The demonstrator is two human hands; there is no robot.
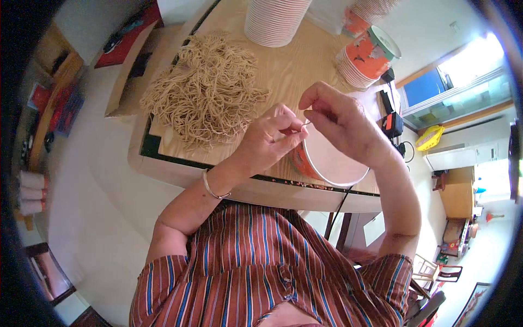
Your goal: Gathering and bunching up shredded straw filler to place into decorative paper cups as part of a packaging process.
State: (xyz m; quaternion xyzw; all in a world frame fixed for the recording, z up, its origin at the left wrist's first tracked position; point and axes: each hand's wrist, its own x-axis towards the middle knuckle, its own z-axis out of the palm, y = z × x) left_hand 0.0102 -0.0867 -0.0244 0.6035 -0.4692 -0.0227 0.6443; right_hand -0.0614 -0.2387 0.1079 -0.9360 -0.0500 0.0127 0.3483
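Observation:
My left hand (275,133) is closed in a pinch, its thumb and fingers meeting on a short, thin strand that is too small to name. Close beside it, my right hand (346,122) curls inward, thumb and fingers bent toward the same spot; what they grip, if anything, is hidden. Both hands are over the near rim area of a round paper tub (329,158), white inside and orange outside, at the table's front edge. To the left lies a big tangled heap of tan cords (204,90), apart from my hands.
A tall stack of white tubs (275,22) stands at the back of the wooden table (297,60). Orange and green printed tubs (368,57) are stacked at the right back. Black adapters (391,124) with cables sit at the right edge. An open cardboard box (128,87) stands left.

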